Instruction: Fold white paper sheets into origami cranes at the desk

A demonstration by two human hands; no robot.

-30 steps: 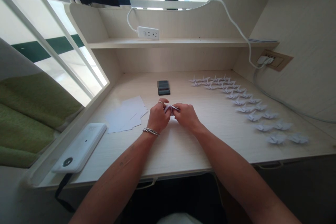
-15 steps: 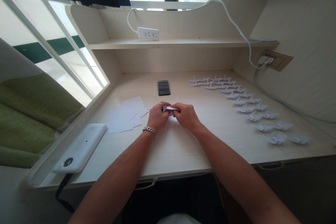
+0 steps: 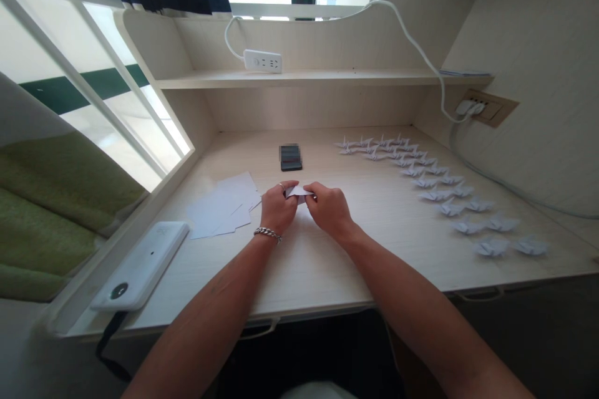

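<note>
A small folded piece of white paper (image 3: 300,192) is held between my two hands just above the middle of the desk. My left hand (image 3: 279,206), with a ring and a chain bracelet, pinches its left side. On the right edge, the thumb and fingers of my right hand (image 3: 329,207) are closed. Some of the paper is hidden behind my fingers. Left of my hands lie several loose white paper sheets (image 3: 219,209), overlapping. Several folded paper cranes (image 3: 425,182) stand in a double row along the right of the desk.
A small dark device (image 3: 291,158), its screen blurred, lies behind my hands. A white power bank (image 3: 140,268) with a dark strap rests at the desk's left edge. The shelf (image 3: 322,78) above holds a white power strip (image 3: 262,61). Cables run to a wall socket (image 3: 490,108).
My hands have moved slightly apart, and more of the folded paper shows between them. The whole view has shifted a little to the left.
</note>
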